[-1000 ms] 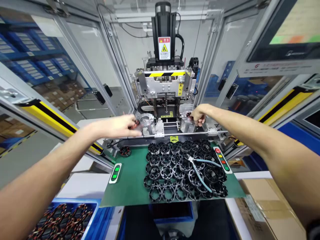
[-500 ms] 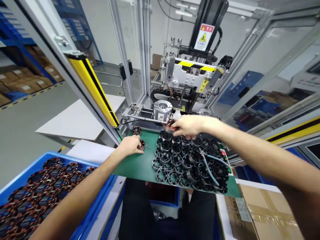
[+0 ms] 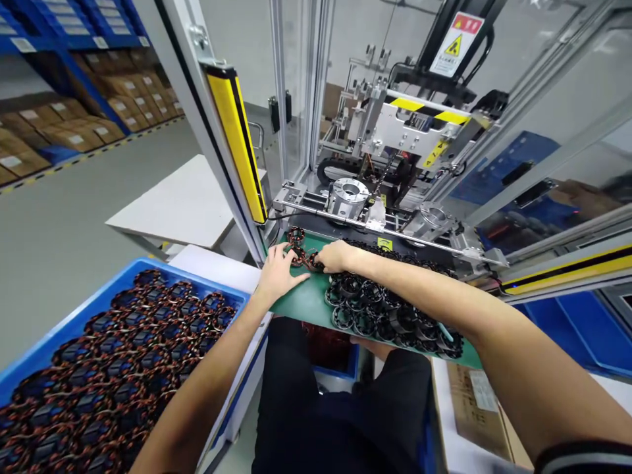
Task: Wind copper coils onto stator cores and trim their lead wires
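At the left end of the green mat (image 3: pixel 301 296), my left hand (image 3: pixel 277 273) has its thumb spread away and its fingertips at the edge of a copper-wound motor stator (image 3: pixel 297 257). My right hand (image 3: pixel 336 257) is closed on another wound stator (image 3: pixel 315 262), just right of the first, its fingers partly hiding it. Behind them lies a third wound stator (image 3: pixel 296 236). Black unwound stator cores (image 3: pixel 363 319) stand in stacked rows beneath and beside my right forearm. Pliers with a pale blue handle (image 3: pixel 446 331) rest on them, mostly covered by that forearm.
A blue tray (image 3: pixel 141 264) full of wound stators stands at the left. Beyond the mat is a winding machine with two round metal fixtures (image 3: pixel 350 191) and a front rail. Yellow-black light bars (image 3: pixel 237 145) flank the opening. A cardboard box (image 3: pixel 476 408) sits at the right.
My right hand has moved left from in front of the machine fixture to the mat's left end, bringing a wound stator beside my left hand. The left thumb has spread out. The view has shifted left.
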A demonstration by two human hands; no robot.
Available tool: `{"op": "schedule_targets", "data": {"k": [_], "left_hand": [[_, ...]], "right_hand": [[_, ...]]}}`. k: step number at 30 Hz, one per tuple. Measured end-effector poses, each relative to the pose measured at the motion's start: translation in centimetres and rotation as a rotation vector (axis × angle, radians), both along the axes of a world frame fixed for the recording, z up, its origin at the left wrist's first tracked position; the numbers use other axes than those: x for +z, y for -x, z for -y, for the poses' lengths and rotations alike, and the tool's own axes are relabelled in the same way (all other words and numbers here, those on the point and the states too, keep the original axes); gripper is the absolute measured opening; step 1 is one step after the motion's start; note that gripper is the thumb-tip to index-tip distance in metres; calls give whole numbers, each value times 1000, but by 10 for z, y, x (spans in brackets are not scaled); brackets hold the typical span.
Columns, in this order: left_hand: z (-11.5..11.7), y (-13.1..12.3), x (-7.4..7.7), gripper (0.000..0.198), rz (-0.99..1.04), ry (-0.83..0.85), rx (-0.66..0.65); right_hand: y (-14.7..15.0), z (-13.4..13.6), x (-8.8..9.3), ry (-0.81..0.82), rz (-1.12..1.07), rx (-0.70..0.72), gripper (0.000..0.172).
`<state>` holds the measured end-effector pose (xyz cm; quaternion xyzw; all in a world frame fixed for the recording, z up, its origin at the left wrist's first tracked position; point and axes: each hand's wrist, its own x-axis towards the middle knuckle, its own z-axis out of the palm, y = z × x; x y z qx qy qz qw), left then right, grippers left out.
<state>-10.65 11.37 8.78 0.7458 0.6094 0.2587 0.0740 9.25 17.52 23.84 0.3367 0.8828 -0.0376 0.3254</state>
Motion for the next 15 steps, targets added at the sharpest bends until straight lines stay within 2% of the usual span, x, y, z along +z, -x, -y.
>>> {"op": "schedule_targets", "data": {"k": [2,4,6,8,9,11,13,15], "left_hand": [[12,-10,-8,62,63,-39,67],[29,-18,-14,68,127,-73,131],[53,-23,-18,67,186,-96,175],[82,-28,-19,61,230,-107,192],[96,-31,-18,57,253,-113,191],[123,-40,-14,46,296,-132,177],[141,-53,-9,37,319,-137,144],[149,-68,-3,32,296,-112,73]], "right_hand": [[-22,3,18,-42,-68,-36,54],[-57,16,43,-120,-208,-106,57],[-100,43,65,-198,-407,-198,52],[-143,83,75,-235,-564,-290,46],[-161,106,74,-250,-605,-333,43],[-188,153,58,-281,-612,-381,36],[-198,192,28,-291,-572,-372,30],[-196,217,-5,-281,-522,-319,28]]}}
